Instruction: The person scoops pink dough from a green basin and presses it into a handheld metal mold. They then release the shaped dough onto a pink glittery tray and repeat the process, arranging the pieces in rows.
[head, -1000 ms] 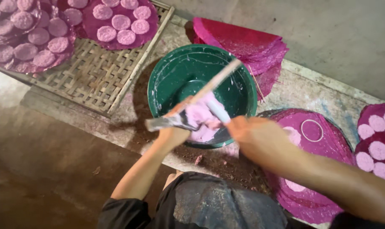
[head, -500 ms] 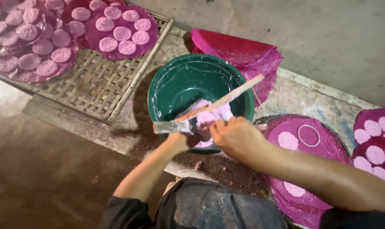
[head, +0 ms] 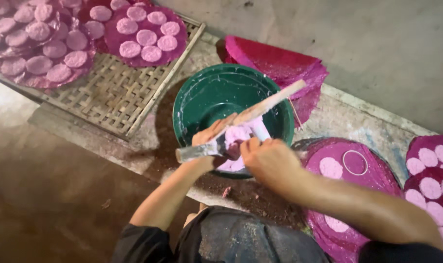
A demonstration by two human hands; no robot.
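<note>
My left hand (head: 209, 139) grips a long stick (head: 275, 100) that slants over a green bowl (head: 197, 97); its near end is grey with smeared paste. My right hand (head: 268, 160) is closed just right of it, over the bowl's near rim, pinching a lump of pale pink dough (head: 237, 134) against the stick. A whitish piece pokes up between the two hands; what it is I cannot tell. More pink dough lies in the bowl under my hands.
A woven bamboo tray (head: 109, 97) at the left carries magenta sheets topped with pink discs (head: 146, 36). Folded magenta sheets (head: 280, 63) lie behind the bowl. At the right a round magenta sheet (head: 367, 195) holds discs and a ring (head: 354, 162). Dark soil lies on the ledge below the bowl.
My right hand has moved left and up to meet the left hand at the stick. The stick has tilted a little flatter over the bowl.
</note>
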